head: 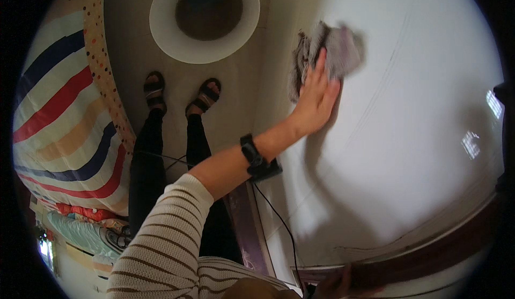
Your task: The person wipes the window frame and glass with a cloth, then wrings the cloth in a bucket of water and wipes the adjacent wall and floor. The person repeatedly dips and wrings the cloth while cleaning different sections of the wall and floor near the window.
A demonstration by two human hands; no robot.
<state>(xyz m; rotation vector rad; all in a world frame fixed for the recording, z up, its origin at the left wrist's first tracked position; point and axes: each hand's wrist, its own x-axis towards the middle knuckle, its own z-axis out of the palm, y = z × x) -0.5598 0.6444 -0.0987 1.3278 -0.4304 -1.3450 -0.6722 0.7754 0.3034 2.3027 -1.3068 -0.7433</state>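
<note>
My left hand [316,104] presses a crumpled grey-brown cloth [342,51] against a glossy white wall [386,110]. Its fingers point towards the top of the view, and the cloth's outer edge is blurred. A black band with a dark device [257,160] is strapped round that wrist, below a striped knit sleeve. Low in the view, my right hand [340,283] lies in shadow at a dark reddish-brown frame [426,244]. Some of its fingers are visible, but its grip is unclear. A thin black cable [281,218] hangs between the arms.
A white, wide-rimmed round basin or bucket [167,43] with dark contents stands on the tiled floor [237,94] beyond my sandalled feet. At left is a bed with a striped cover [68,114] and dotted edging. Folded bedding [76,228] lies at lower left.
</note>
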